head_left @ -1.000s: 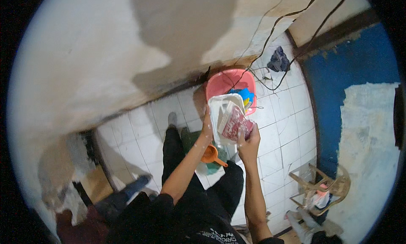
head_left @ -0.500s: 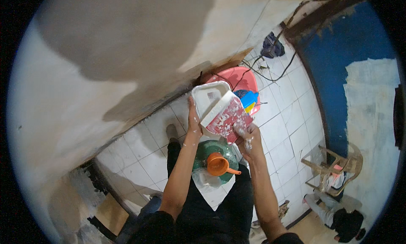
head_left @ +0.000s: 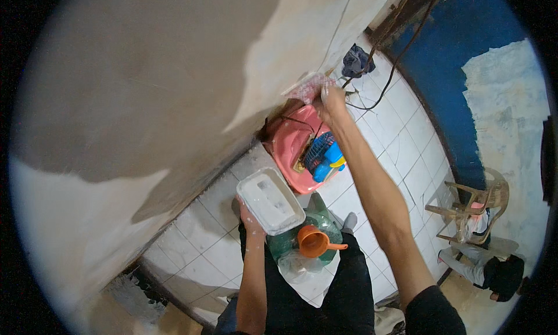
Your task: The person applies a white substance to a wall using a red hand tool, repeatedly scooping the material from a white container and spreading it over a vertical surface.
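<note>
My left hand [head_left: 250, 219] grips the near-left side of a white rectangular tub [head_left: 279, 219], its fingers partly hidden beneath. White paste, probably putty or plaster, coats the inside of the tub. My right arm reaches far out, and the right hand [head_left: 332, 102] is closed around a wide red putty spreader [head_left: 309, 90] smeared with white. The spreader's edge lies against the pale wall [head_left: 232, 56], low down above a pink basin. White smears show on my fingers.
The pink basin [head_left: 285, 140] holds a small blue fan [head_left: 318, 152] and a blue-yellow item. An orange dipper [head_left: 312, 242] rests on a green container [head_left: 285, 242]. Cables [head_left: 401, 56] hang at the far right, by a dark cloth bundle [head_left: 356, 62]. A plastic chair [head_left: 474, 210] and a person [head_left: 500, 276] are at right.
My right hand has taken the spreader from over the tub forward to the wall. The tub, in my left hand, has come lower and nearer to me.
</note>
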Demonstrator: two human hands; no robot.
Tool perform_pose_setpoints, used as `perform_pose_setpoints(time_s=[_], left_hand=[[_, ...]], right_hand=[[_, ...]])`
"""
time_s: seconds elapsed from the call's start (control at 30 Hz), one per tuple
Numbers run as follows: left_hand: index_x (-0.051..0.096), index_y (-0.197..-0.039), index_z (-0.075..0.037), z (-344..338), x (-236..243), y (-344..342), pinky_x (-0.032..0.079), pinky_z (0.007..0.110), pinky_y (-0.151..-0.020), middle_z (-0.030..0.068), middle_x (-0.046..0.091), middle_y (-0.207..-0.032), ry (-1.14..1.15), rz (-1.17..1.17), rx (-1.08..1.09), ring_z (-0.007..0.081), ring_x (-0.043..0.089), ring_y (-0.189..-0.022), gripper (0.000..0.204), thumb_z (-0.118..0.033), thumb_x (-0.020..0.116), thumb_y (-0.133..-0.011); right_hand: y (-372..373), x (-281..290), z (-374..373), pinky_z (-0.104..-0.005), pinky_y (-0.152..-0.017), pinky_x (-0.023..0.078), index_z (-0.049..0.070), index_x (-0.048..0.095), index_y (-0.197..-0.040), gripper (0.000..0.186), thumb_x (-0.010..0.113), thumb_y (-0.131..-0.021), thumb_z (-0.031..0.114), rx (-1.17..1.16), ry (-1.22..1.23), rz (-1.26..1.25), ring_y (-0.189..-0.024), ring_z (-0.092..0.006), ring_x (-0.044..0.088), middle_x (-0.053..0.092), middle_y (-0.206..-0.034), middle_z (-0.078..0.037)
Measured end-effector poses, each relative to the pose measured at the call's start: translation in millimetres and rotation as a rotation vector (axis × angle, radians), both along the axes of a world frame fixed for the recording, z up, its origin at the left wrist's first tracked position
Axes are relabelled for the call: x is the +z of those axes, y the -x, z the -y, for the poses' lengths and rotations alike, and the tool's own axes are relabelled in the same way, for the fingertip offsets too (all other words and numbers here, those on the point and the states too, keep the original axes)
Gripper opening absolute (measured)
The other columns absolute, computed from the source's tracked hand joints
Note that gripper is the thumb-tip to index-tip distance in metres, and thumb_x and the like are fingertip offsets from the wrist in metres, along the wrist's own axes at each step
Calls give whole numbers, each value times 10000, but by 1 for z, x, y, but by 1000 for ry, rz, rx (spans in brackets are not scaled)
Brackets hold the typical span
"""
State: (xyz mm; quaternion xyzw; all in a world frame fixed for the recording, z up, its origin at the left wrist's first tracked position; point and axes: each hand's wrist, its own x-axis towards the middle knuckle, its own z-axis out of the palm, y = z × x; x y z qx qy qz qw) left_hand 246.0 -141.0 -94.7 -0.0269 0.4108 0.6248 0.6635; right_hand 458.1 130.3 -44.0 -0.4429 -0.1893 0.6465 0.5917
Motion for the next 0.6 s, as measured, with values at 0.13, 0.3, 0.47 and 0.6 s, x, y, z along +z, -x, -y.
perform_pose_setpoints(time_s=[0.13, 0.3, 0.47, 0.6], left_hand=[[387, -1298, -102, 19, -10, 12, 386, 445, -962, 110, 445, -1272, 40, -90, 21, 303, 443, -1148, 574, -513, 343, -900], [349, -1317, -86, 33, -8, 21, 344, 410, -993, 90, 407, -1318, 50, -26, 70, 290, 422, -1174, 586, -514, 321, -917], [394, -1286, -96, 37, -19, 18, 391, 441, -958, 109, 447, -1267, 85, 50, 142, 297, 453, -1136, 532, -467, 379, -904], [394, -1288, -95, 29, -16, 2, 386, 435, -966, 110, 440, -1279, -2, -57, 150, 296, 448, -1144, 519, -450, 373, -911]], right_hand=[[11, 53, -35, -418, -527, 527, 18, 512, -850, 124, 425, -900, 90, 13, 41, 63, -634, -230, 546, 533, -783, -116], [-6, 121, 5, -472, -873, 481, -95, 514, -830, 96, 442, -784, -53, 218, -111, -55, -860, -306, 580, 547, -897, -194], [-11, 30, -4, -410, -623, 519, -32, 538, -811, 194, 353, -862, 3, 72, 206, -40, -687, -276, 589, 572, -793, -151], [10, -4, -46, -438, -650, 533, -7, 545, -857, 172, 396, -891, 71, 52, 163, -68, -707, -289, 592, 566, -801, -137]])
